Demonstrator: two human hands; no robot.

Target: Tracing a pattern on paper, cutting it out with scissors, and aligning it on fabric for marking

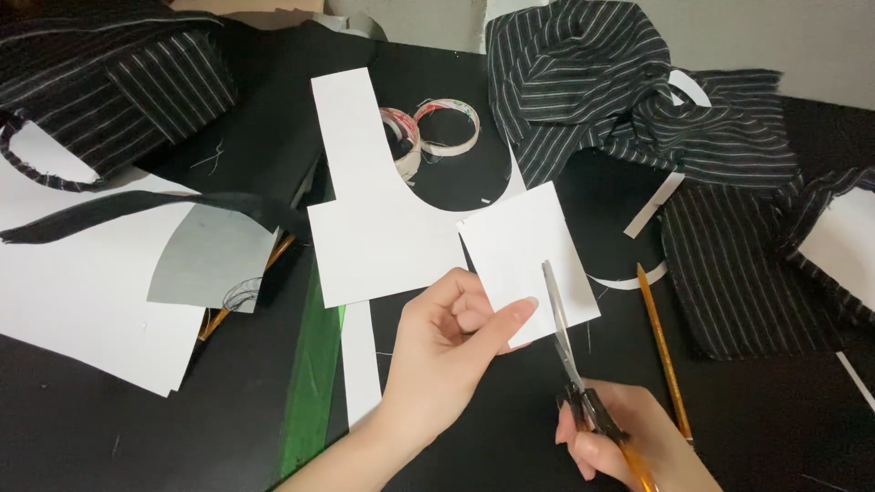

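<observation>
Fingers [497, 321] of my left hand [447, 346] pinch the white paper square [524, 251] at its lower edge, right hand [620, 437] closed on scissors [570, 360], blades running up-and-away into the paper just right of the thumb.

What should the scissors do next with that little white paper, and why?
Probably close the scissors and snip further up. Their blades already lie partway into the paper, which the left hand pinches steady while the right hand holds the handles.
</observation>
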